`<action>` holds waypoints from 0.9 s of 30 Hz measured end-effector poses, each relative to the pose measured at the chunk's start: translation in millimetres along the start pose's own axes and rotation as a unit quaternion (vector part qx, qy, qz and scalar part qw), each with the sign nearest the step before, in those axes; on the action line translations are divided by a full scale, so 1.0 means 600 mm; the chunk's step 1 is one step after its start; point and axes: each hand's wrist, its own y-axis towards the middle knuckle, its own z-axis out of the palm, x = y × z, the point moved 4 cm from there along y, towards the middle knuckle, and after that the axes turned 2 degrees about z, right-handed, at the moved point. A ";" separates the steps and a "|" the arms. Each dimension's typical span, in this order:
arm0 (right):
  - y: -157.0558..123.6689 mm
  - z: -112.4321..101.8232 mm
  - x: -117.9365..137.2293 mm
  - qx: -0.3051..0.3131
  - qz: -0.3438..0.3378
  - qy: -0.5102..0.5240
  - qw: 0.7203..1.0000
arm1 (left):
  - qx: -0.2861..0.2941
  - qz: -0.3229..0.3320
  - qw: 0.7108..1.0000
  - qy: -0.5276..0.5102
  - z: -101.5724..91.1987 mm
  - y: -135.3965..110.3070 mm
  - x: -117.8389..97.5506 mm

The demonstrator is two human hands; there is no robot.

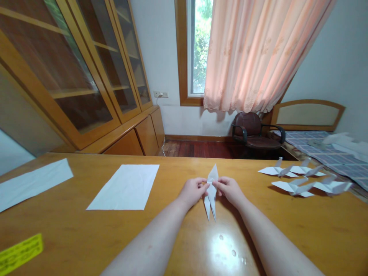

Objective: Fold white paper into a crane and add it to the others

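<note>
White paper fold [212, 189], both hands pinching (mid-table)

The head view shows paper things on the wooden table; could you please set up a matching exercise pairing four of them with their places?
Things:
1. half-folded paper piece
2. flat white sheet
3. finished paper cranes
4. yellow slip

Places:
A. near left corner of the table
B. right side, near the bed
C. pinched between left hand and right hand
D. left of the hands, lying flat

Pairs: 1-C, 2-D, 3-B, 4-A
</note>
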 end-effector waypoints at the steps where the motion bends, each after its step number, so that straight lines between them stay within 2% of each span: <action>1: 0.000 0.003 0.000 0.011 0.000 0.012 1.000 | -0.002 0.011 1.000 0.008 -0.001 -0.001 -0.002; 6: -0.003 0.013 0.004 0.037 -0.003 0.048 0.998 | -0.014 0.078 0.996 0.034 -0.010 -0.005 -0.014; 12: -0.005 0.005 0.011 -0.005 -0.072 0.080 0.994 | -0.061 0.151 0.983 0.088 -0.019 -0.005 -0.028; 15: -0.005 0.001 0.010 -0.018 -0.096 0.051 0.994 | -0.071 0.145 0.981 0.107 -0.018 -0.002 -0.026; 20: -0.004 0.000 0.004 -0.037 -0.097 -0.041 0.994 | -0.059 0.123 0.987 0.086 -0.015 0.001 -0.021; 27: -0.005 0.000 0.012 -0.048 -0.126 -0.080 0.988 | -0.050 0.116 0.988 0.085 -0.014 0.003 -0.018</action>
